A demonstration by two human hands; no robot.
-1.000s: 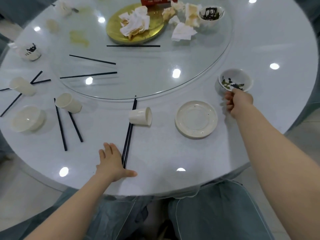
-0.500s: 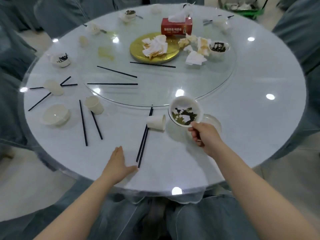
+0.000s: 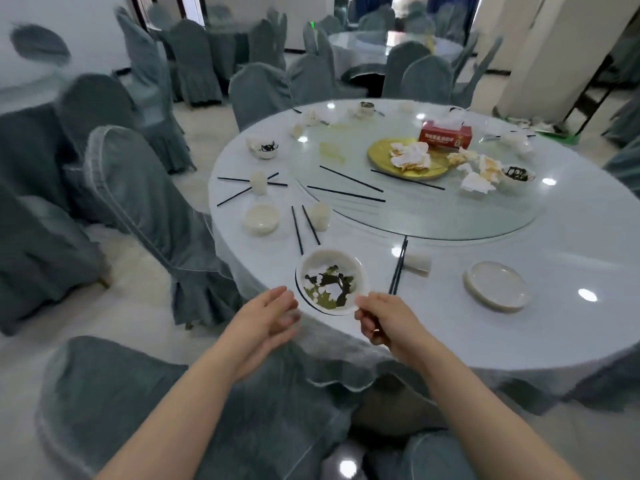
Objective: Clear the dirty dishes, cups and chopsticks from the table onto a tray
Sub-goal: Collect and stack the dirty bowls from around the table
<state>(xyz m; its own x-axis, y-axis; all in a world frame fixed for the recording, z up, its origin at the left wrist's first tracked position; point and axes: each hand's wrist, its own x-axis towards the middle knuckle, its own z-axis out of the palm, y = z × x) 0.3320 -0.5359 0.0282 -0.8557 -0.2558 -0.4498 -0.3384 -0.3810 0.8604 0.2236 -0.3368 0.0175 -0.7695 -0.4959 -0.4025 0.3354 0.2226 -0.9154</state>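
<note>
1. Big round table [image 3: 450, 327] with a glass turntable [image 3: 433, 216] in the middle. Still loads on it, so I'd say the clearing has barely started.
2. On the turntable: a gold plate [image 3: 388, 164] piled with crumpled napkins, a red tissue box [image 3: 445, 136] behind it, a few loose black chopsticks [image 3: 349, 178], and a small bowl with dark leftovers [image 3: 518, 174] at the right edge.
3. Near edge of the table, right side: an empty white plate [image 3: 496, 286]. Left of it, a tipped-over cup [image 3: 418, 264] touching a pair of chopsticks [image 3: 399, 266].
4. Left edge: a clean-looking white bowl [image 3: 260, 220], another cup [image 3: 321, 215], more chopsticks fanned around.
5. The thing in play is the dirty bowl [image 3: 330, 281], green and dark scraps inside. It's held up over the near-left edge of the table, seemingly off the surface.
6. Right hand [image 3: 384, 322] pinches the bowl's near rim, fingers curled and clamped on it. Left hand [image 3: 268, 315] is just beside the bowl's left side, fingers straight and slightly apart, not touching as far as I can tell.
7. Step in hand, my guess: carrying this bowl off to the tray. Next move needs it kept level so the scraps don't slop out, maybe with the left hand supporting underneath.
8. Hard to see: no tray anywhere in view, so I can't say where it goes. Far-edge dishes are too small and blurry to identify.
</note>
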